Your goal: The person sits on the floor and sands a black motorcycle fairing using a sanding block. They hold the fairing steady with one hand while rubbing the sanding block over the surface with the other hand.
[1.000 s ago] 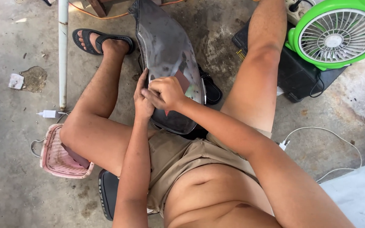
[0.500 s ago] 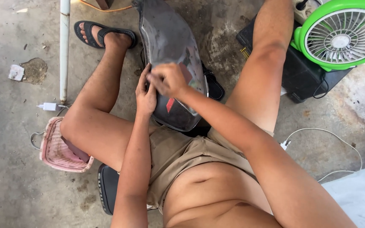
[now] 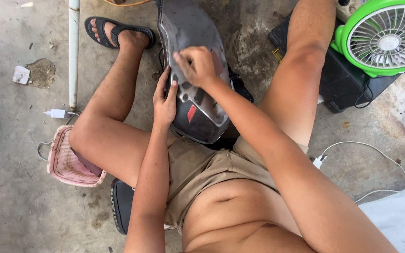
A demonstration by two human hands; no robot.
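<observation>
right hand (image 3: 197, 65) fisted atop dark panel (image 3: 191, 28); left hand (image 3: 164, 100) gripping panel's left edge.

An informal repair spot on a bare concrete floor, by my read.

I see stained, cracked concrete floor (image 3: 5, 197) all around, a dark vehicle body panel (image 3: 191, 28) at top centre, a green fan (image 3: 386, 40) on a black case (image 3: 348, 84) upper right, white charger cables (image 3: 376, 152) at right, and a white pipe (image 3: 73, 51) upper left.
</observation>
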